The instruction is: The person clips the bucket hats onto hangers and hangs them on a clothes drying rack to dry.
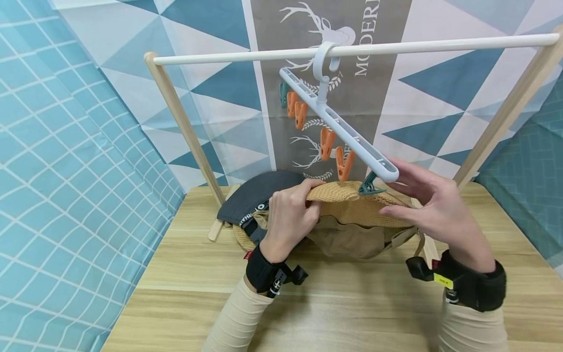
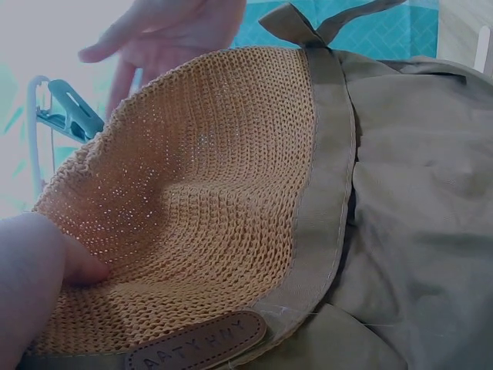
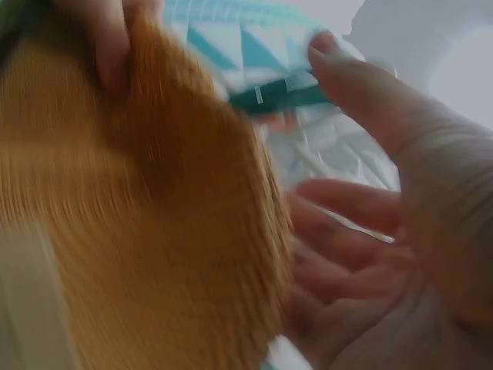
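My left hand (image 1: pixel 290 212) pinches the brim of a tan woven hat (image 1: pixel 358 214), thumb on the inner side of the weave. Brown fabric and a strap hang below the brim, and a leather label (image 2: pixel 202 343) shows in the left wrist view. My right hand (image 1: pixel 435 205) is at the hat's right side, fingers spread and thumb apart, gripping nothing. Between the hands, a teal clip (image 1: pixel 369 186) hangs from the near end of a pale blue hanger (image 1: pixel 349 137), right at the brim's edge. The right wrist view is blurred.
The hanger hooks over a white rail (image 1: pixel 422 47) on wooden posts (image 1: pixel 184 124). Orange clips (image 1: pixel 326 144) hang along it. A dark cap (image 1: pixel 259 195) lies on the wooden table (image 1: pixel 176 293) left of the hat. Patterned cloth stands behind, blue checked cloth (image 1: pixel 66 186) at left.
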`<action>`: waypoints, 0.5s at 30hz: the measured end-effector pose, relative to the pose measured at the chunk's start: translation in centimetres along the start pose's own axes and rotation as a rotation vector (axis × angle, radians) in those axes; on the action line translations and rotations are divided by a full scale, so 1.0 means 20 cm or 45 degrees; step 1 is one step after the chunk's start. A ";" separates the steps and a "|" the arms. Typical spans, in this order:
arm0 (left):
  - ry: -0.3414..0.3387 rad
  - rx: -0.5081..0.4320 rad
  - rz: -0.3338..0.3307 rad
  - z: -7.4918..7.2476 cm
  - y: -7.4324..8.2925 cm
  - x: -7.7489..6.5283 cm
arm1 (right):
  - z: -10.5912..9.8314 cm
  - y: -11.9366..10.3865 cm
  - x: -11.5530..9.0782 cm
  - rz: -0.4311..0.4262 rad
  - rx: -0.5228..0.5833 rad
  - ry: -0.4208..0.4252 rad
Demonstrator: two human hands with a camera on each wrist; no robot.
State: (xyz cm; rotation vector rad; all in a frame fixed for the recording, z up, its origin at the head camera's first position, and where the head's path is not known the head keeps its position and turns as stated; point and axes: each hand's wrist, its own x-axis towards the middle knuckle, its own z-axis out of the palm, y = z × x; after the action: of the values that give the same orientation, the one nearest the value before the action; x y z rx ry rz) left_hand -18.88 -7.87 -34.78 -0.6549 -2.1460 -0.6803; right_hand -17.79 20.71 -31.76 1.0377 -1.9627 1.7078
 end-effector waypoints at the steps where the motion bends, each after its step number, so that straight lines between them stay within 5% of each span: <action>1: 0.000 -0.004 -0.003 0.00 0.00 0.00 | -0.02 0.01 0.00 0.001 -0.091 -0.019; 5: 0.009 -0.016 -0.009 0.01 0.00 0.00 | -0.08 0.03 -0.02 0.027 -0.385 -0.095; 8: 0.013 -0.016 -0.009 0.01 0.00 0.00 | -0.09 0.04 -0.02 0.037 -0.465 -0.123; 15: -0.014 -0.008 0.004 0.01 -0.01 0.00 | -0.07 0.03 -0.02 0.067 -0.599 0.033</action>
State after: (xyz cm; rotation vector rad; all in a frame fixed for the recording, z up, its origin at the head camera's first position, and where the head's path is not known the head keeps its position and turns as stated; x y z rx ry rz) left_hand -19.11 -7.78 -34.97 -0.6666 -2.1537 -0.6840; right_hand -18.21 22.25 -32.09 0.7918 -2.2365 1.1816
